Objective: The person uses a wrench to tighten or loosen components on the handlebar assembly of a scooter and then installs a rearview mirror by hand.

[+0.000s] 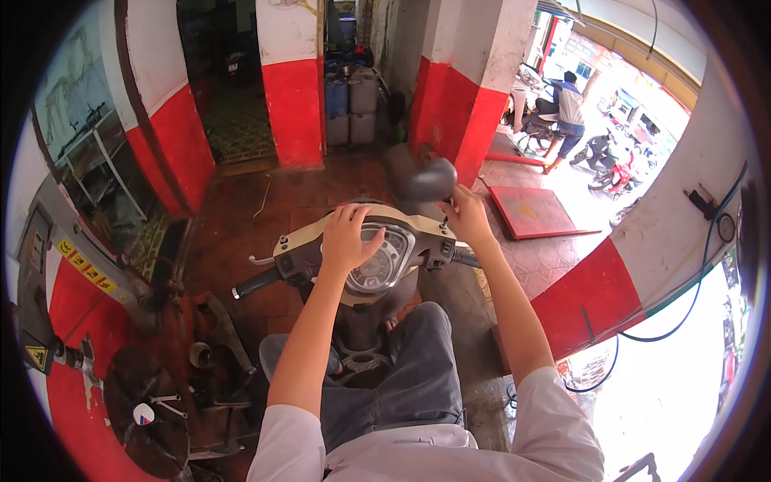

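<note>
I sit on a beige scooter whose handlebar cover (299,238) lies in front of me. My left hand (347,234) rests flat on top of the cover, over the round speedometer (379,263). My right hand (466,215) is closed around the thin stem of the dark right mirror (429,178), just above the right handlebar. The black left grip (255,283) and its brake lever stick out free to the left.
A red machine with a round plate holding wrenches (152,406) stands at lower left. Red-and-white pillars (291,88) frame doorways ahead. A red ramp plate (532,212) lies on the floor at right. Another person sits on a motorbike (566,112) outside.
</note>
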Motion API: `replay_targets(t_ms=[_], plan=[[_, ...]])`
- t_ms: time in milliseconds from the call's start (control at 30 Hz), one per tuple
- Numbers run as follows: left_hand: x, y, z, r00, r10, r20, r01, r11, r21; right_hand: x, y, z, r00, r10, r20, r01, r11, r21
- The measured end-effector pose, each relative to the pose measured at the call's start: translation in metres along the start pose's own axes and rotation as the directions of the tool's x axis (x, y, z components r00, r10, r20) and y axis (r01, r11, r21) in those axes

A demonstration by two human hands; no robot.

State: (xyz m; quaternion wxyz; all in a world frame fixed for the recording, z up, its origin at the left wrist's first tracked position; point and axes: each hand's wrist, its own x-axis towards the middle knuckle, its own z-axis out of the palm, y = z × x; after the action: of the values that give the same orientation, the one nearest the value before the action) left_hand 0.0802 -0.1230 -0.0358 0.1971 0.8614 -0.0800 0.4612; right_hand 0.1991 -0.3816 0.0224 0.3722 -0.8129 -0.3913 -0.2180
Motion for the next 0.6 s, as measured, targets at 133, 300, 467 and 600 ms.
replay_targets(t_ms=[133, 300, 467, 600], plan=[[0.001, 0.001, 0.000, 1.000, -0.012, 0.003, 0.012, 1.000, -0.006, 0.019, 0.006, 0.008, 0.999, 0.039, 0.014, -0.038, 0.996, -0.075], [0.001, 0.004, -0.002, 1.000, -0.004, 0.007, 0.004, 1.000, 0.002, 0.027, 0.024, 0.007, 0.996, 0.023, 0.086, -0.024, 1.000, 0.012], [-0.006, -0.001, -0.005, 1.000, -0.014, 0.007, 0.014, 1.000, 0.026, 0.040, 0.033, 0.011, 0.954, 0.082, 0.289, -0.109, 0.991, 0.078], [0.003, 0.007, 0.004, 1.000, -0.004, 0.018, 0.004, 1.000, 0.006, 0.052, 0.088, 0.006, 0.890, 0.131, 0.438, -0.242, 0.948, 0.207]])
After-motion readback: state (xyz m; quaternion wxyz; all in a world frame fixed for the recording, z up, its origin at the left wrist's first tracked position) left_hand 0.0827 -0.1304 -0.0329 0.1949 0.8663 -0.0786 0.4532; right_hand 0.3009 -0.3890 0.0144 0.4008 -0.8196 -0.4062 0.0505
